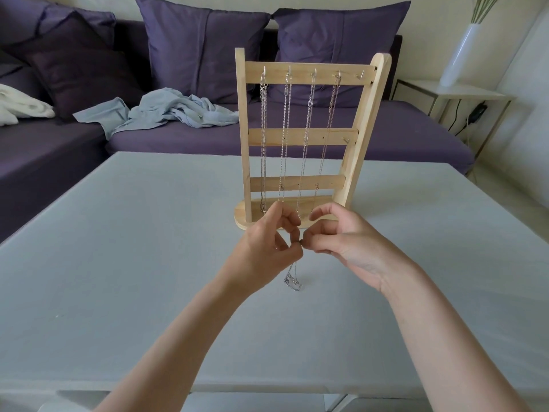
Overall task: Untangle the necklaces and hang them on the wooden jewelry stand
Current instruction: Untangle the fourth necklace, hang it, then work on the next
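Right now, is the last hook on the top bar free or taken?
Free. The rightmost hook on the stand carries no chain; the other four hooks each carry one.

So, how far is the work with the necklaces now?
Four chains already hang from the top-bar hooks of the wooden stand. The left hand and the right hand both pinch one last necklace, whose lower end dangles bunched above the table. Left to do: hang it, probably on the free fifth hook.
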